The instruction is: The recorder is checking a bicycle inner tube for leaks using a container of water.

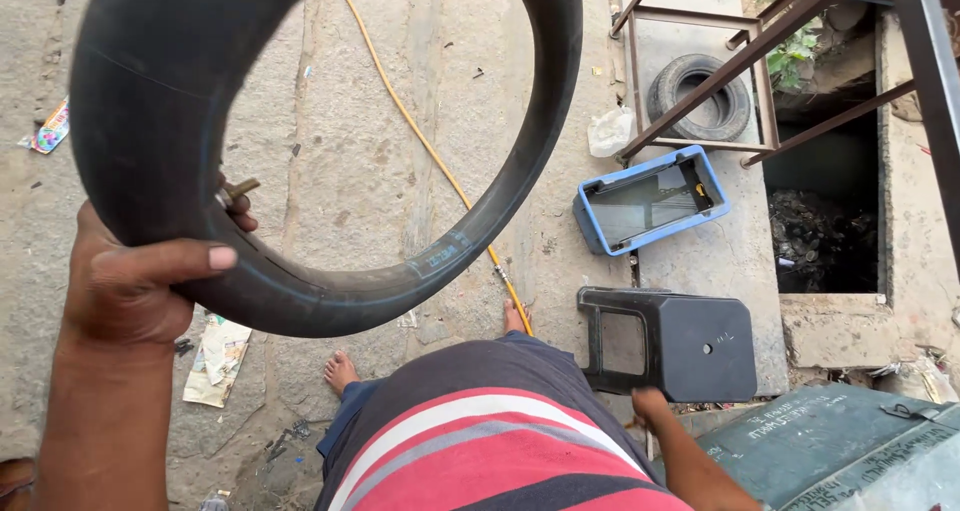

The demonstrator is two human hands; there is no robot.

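The left hand (130, 281) holds a black inner tube (330, 141) in the upper left of the frame, raised over the stone floor (380, 171). The grip is closed on the lower left part of the ring: the thumb lies across the rubber on the near side, and the other fingers go behind it. A small brass valve (237, 191) comes out of the inner edge just beside the thumb and points to the right, toward the middle of the ring.

The tube stands almost upright and faces the camera, so the floor and a yellow hose (430, 146) show through the hole. A ring has no real long axis; the upper part goes out of the frame at the top.

The right hand (652, 406) is low at the lower right, near a black stool (680, 341). It seems to pinch something thin, but I cannot tell if this grip is closed.

In my judgement the hold is the weak point: one hand takes the rubber at one place only, so the soft tube can swing or slip and fall to the bare feet (340, 371). The valve so near the thumb could also scratch it if the ring turns
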